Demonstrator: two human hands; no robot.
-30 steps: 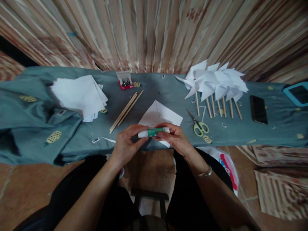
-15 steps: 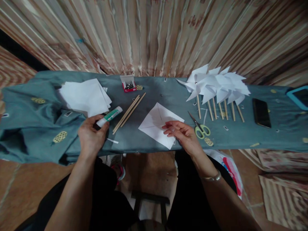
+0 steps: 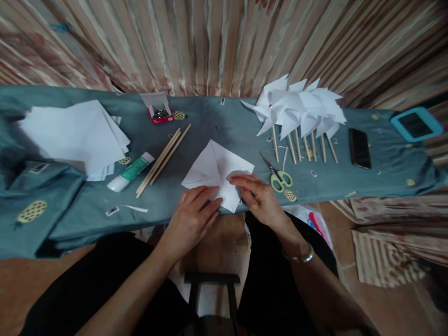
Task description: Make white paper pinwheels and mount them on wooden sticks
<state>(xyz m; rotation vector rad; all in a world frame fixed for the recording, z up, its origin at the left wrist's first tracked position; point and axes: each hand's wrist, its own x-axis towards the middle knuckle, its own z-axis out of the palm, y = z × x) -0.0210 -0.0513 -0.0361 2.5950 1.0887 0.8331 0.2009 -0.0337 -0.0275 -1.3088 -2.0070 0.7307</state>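
A white paper square (image 3: 213,163) with lines running in from its corners lies on the cloth before me. My left hand (image 3: 194,217) rests at its near left edge, fingers stretched out and fingertips touching the paper. Over the right part of the sheet reaches my right hand (image 3: 257,198), its fingers extended and lightly bent, tips against the paper; the thumb is partly hidden. Left of the sheet lies a green and white glue stick (image 3: 131,171), beside several thin wooden sticks (image 3: 163,161). Scissors with light green handles (image 3: 280,179) lie just right of my right hand.
Several white paper pinwheels (image 3: 303,107) on sticks overlap at the back right. A paper stack (image 3: 77,135), a red box of small metal pins (image 3: 163,114), a black phone (image 3: 359,148) and a blue-framed device (image 3: 416,124) also lie on the green cloth (image 3: 87,219).
My left hand has let go of the glue stick, which now lies on the cloth, and has moved right to the paper. My right hand remains at the paper. The view has shifted right.
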